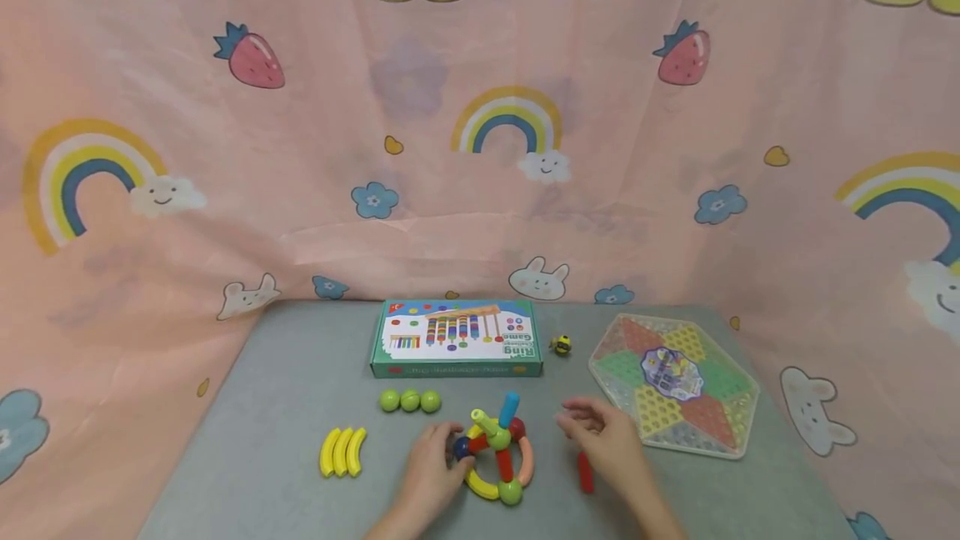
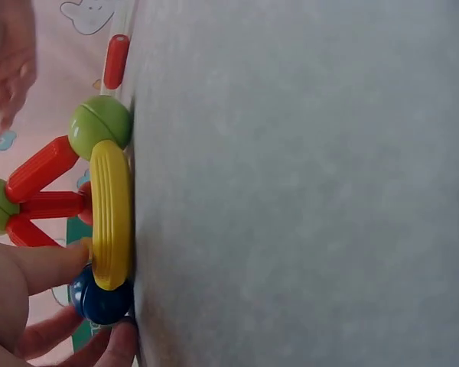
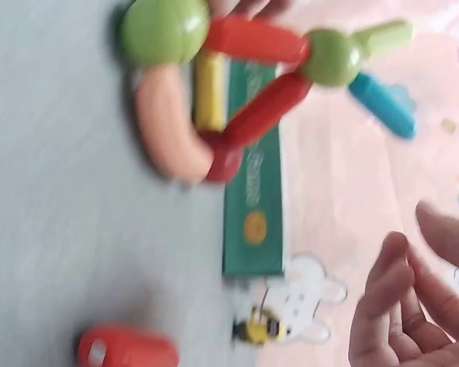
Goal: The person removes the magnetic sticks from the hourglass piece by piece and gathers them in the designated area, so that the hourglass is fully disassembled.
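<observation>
Magnetic toy wheel [image 1: 495, 457] pinched at its blue ball by left hand [image 1: 435, 465]; right hand [image 1: 603, 440] hovers, grip spread.

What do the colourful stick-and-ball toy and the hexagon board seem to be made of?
The stick-and-ball toy looks like smooth moulded plastic: glossy, evenly coloured rods and balls with soft highlights. The hexagon board seems clear hard plastic, see-through at the rim with dimpled coloured triangles.
</observation>
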`<action>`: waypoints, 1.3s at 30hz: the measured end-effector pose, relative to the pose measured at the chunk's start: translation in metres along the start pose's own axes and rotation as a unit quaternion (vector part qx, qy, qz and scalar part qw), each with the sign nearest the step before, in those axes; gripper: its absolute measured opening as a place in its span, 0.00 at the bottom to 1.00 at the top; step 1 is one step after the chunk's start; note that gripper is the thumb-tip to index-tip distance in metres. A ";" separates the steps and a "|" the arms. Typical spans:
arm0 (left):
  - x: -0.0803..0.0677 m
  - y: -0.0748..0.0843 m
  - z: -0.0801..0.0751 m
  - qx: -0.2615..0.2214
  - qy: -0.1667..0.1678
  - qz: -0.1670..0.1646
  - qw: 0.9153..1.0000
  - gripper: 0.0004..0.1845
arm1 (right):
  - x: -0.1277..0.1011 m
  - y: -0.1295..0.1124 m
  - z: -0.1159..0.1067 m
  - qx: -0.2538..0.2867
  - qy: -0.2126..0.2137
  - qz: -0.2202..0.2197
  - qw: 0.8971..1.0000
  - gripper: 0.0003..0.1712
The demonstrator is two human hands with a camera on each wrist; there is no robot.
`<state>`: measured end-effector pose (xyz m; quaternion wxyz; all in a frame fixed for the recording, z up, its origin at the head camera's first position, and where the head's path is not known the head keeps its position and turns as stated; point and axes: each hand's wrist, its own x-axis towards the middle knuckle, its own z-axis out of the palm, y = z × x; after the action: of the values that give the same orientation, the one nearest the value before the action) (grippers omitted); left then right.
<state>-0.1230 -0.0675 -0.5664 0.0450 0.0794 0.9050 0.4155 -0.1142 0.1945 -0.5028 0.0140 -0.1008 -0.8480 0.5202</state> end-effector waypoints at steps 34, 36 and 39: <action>-0.002 0.007 0.006 0.011 -0.011 0.029 0.999 0.21 | 0.007 -0.017 0.047 0.075 -0.100 -0.033 0.992 0.22; -0.002 0.007 0.006 0.010 -0.014 0.031 0.999 0.21 | 0.008 -0.015 0.046 0.073 -0.080 -0.026 0.994 0.20; -0.002 0.006 0.006 0.003 -0.020 0.035 0.999 0.23 | 0.007 -0.011 0.039 0.071 -0.075 -0.017 0.995 0.18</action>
<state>-0.1198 -0.0598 -0.5656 0.0481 0.1194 0.9018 0.4125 -0.1283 0.1567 -0.5112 -0.0334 -0.0459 -0.8092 0.5848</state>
